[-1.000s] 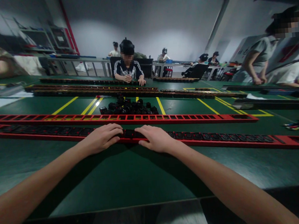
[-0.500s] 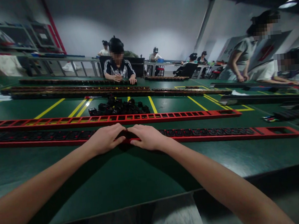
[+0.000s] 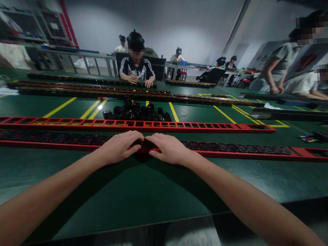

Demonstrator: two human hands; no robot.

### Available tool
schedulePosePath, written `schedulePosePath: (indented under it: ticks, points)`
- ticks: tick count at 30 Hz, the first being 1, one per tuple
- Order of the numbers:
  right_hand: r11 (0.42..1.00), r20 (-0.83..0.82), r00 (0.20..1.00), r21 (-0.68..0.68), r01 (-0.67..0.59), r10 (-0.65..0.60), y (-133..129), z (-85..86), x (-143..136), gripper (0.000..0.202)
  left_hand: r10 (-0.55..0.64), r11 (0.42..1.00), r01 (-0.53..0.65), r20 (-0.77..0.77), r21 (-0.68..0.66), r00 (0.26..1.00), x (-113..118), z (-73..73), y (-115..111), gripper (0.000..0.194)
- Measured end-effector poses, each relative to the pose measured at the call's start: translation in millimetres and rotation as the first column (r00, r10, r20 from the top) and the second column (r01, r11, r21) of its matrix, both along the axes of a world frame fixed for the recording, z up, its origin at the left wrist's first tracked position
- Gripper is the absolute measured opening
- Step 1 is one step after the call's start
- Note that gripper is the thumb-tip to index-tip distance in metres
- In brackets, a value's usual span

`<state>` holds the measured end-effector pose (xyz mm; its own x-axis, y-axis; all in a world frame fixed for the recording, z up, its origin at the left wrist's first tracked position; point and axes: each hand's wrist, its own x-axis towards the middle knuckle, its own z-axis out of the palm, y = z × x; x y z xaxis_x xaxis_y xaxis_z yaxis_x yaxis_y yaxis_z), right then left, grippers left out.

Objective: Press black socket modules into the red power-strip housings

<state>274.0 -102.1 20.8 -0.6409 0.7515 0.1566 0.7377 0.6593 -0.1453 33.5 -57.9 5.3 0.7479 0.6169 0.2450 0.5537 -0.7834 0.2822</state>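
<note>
A: How is the scene laid out?
B: A green table (image 3: 108, 205) is spread across the lower frame. On it, a red strip (image 3: 303, 152) is laid from the left edge to the lower right. A second red frame (image 3: 242, 127) is placed behind, roughly parallel, with a pile of black parts (image 3: 140, 112) heaped beyond it, above centre.
A: And the hands?
B: The left hand (image 3: 123, 146) and right hand (image 3: 168, 147) are set at the strip, near the centre, fingertips almost met. In each, the fingers are held close together, the thumb apart; whether any of the black inserts (image 3: 242, 148) is pinched cannot be told.
A: How would these handle?
B: The strip is judged light, stiff but prone to flexing lengthwise; it is best held by both long walls. The inserts, presumably hard and smooth, are best taken by their edges.
</note>
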Motion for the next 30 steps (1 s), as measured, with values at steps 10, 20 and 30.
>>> schedulePosePath:
  ticks: [10,20,30]
  points:
    - [1.0,-0.003,1.0,0.004,-0.002,0.002,0.3,-0.3,0.0,0.049,-0.036,0.999,0.036,0.018,0.02,0.999,-2.8,-2.5,1.6,0.026]
    - [1.0,-0.016,1.0,0.016,-0.021,0.022,1.1,-2.8,1.1,0.05,-0.083,0.996,0.082,0.034,0.029,0.996,-2.1,-0.7,1.4,0.028]
    - [0.999,0.017,1.0,0.042,-0.017,0.017,1.4,-5.0,0.8,0.048,-0.052,0.997,0.057,0.107,-0.044,0.993,-3.1,-11.0,10.6,0.022]
